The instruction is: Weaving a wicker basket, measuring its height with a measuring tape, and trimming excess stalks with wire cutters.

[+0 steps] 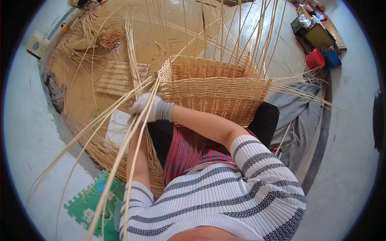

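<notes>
A half-woven wicker basket sits right at the person's knees, rectangular, its woven wall facing near, with bare upright stakes fanning out of the rim toward the far side. At its near-left corner, a bundle of long pale willow rods runs from the basket's corner down to the near left, crossing over the person's lap and out past the striped sleeve.

The right hand, in a light grey glove, is reaching across the body and is clamped on that bundle just beside the basket's left corner; its grip is wrapped around the rods. The left hand is mostly hidden behind the right glove and the rods at the same spot. Only the bare forearm rising to it is plain, and I cannot tell how its grip stands.

Under it all lies a round woven mat on the floor, with a white sheet lying on it just left of the hands. Further left and far, a flat woven panel lies on the brown floor, and beyond it loose bundles of straw. On the near left, a green foam puzzle tile. To the right, grey cloth spreads beside the basket, with a red tub and a blue tub far right.
</notes>
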A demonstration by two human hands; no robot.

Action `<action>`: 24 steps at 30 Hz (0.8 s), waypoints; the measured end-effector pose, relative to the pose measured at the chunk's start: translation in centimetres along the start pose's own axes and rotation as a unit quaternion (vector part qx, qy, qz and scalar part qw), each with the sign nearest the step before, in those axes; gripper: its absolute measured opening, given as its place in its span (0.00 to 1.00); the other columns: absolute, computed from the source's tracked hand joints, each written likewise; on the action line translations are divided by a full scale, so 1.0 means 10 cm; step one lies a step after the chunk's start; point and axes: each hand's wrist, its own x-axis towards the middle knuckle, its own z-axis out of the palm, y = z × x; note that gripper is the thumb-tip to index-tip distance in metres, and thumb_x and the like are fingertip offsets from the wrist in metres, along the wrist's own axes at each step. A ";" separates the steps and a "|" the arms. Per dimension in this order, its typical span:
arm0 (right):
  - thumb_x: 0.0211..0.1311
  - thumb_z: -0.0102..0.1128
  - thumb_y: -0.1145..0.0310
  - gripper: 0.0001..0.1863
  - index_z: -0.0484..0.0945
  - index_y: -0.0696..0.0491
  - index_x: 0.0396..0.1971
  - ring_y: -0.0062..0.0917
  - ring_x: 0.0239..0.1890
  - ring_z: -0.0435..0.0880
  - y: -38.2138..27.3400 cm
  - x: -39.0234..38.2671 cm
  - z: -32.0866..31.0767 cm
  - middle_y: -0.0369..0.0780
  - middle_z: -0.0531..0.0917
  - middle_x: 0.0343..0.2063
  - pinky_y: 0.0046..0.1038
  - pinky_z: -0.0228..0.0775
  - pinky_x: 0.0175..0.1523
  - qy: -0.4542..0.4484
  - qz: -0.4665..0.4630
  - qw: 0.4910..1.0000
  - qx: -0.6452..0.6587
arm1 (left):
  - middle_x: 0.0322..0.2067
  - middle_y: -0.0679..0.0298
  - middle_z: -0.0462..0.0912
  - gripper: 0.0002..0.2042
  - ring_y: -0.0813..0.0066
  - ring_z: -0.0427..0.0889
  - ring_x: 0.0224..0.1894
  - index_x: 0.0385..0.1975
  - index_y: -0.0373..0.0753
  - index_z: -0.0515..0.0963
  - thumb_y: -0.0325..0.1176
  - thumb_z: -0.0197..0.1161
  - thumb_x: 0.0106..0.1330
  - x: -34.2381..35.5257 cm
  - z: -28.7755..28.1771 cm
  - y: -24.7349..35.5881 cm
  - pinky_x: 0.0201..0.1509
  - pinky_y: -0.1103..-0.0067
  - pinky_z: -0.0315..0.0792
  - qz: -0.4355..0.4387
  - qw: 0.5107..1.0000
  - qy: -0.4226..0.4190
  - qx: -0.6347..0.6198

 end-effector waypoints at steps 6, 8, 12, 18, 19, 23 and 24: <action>0.46 0.67 0.55 0.12 0.83 0.48 0.19 0.40 0.25 0.83 0.55 -0.14 0.16 0.44 0.80 0.17 0.38 0.75 0.32 0.162 0.045 0.985 -0.045 | 0.43 0.57 0.84 0.17 0.68 0.83 0.47 0.56 0.33 0.75 0.35 0.57 0.72 0.43 0.15 0.30 0.53 0.75 0.77 0.002 0.997 -0.033 0.076; 0.49 0.67 0.56 0.13 0.82 0.49 0.17 0.40 0.23 0.81 0.51 -0.21 0.35 0.43 0.79 0.16 0.37 0.73 0.33 0.179 0.124 0.976 -0.016 | 0.44 0.57 0.84 0.18 0.67 0.83 0.48 0.57 0.32 0.74 0.34 0.57 0.72 0.52 0.14 0.32 0.54 0.75 0.76 0.003 0.994 -0.039 0.099; 0.55 0.63 0.42 0.22 0.87 0.47 0.23 0.41 0.27 0.84 0.40 -0.19 0.52 0.42 0.82 0.19 0.40 0.76 0.37 0.104 0.172 0.974 -0.101 | 0.47 0.56 0.83 0.18 0.67 0.82 0.50 0.58 0.31 0.74 0.33 0.56 0.73 0.59 0.17 0.33 0.57 0.75 0.75 0.008 0.991 -0.041 0.128; 0.54 0.66 0.52 0.16 0.84 0.49 0.20 0.43 0.21 0.79 0.08 -0.28 0.19 0.44 0.79 0.14 0.43 0.74 0.34 0.111 0.021 0.989 -0.100 | 0.50 0.55 0.83 0.19 0.67 0.81 0.54 0.61 0.30 0.72 0.31 0.55 0.73 0.19 0.26 0.95 0.62 0.75 0.73 0.057 0.978 -0.009 0.199; 0.54 0.66 0.53 0.14 0.83 0.48 0.22 0.42 0.22 0.80 -0.05 -0.33 0.16 0.43 0.79 0.15 0.41 0.74 0.34 0.050 -0.038 0.993 -0.098 | 0.50 0.54 0.83 0.19 0.67 0.81 0.55 0.61 0.30 0.72 0.31 0.55 0.73 0.07 0.28 1.12 0.63 0.74 0.72 0.075 0.976 -0.007 0.205; 0.51 0.67 0.59 0.08 0.80 0.47 0.23 0.39 0.30 0.83 -0.69 -0.62 0.12 0.40 0.80 0.20 0.39 0.75 0.40 0.017 -0.133 0.990 0.045 | 0.52 0.54 0.82 0.20 0.70 0.79 0.56 0.65 0.34 0.69 0.26 0.54 0.75 -0.29 0.61 1.58 0.65 0.76 0.70 0.208 0.978 -0.025 0.022; 0.52 0.66 0.58 0.08 0.82 0.47 0.24 0.39 0.32 0.83 -0.82 -0.67 0.09 0.41 0.81 0.21 0.40 0.75 0.43 -0.026 -0.080 0.996 0.021 | 0.46 0.57 0.83 0.18 0.71 0.80 0.50 0.64 0.34 0.70 0.26 0.53 0.75 -0.26 0.66 1.62 0.64 0.76 0.71 0.269 0.962 -0.006 0.036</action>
